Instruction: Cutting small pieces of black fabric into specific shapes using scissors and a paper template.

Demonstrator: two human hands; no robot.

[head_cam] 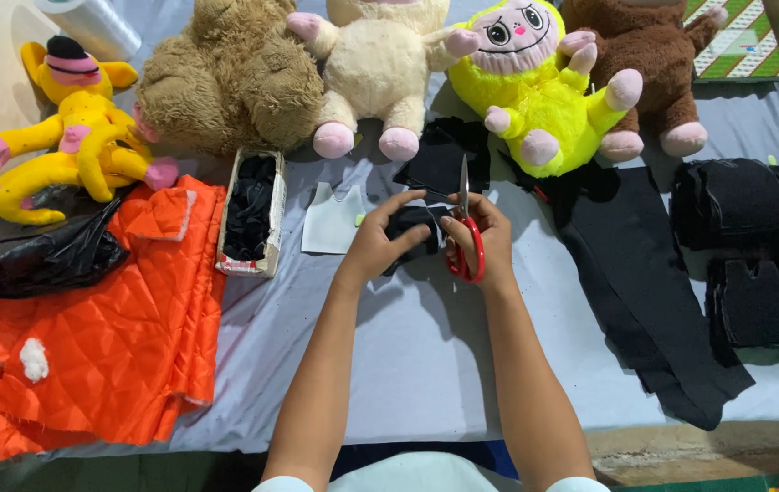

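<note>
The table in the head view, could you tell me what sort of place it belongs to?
Probably a soft-toy sewing workshop: plush toys line the table, and red-handled scissors cut black fabric.

Grey-covered worktop [426, 364], plush toys [380, 64] along far edge, orange quilted fabric [107, 337] at left edge, black fabric pieces [745, 255] at right edge, small box [253, 214] left of middle
</note>
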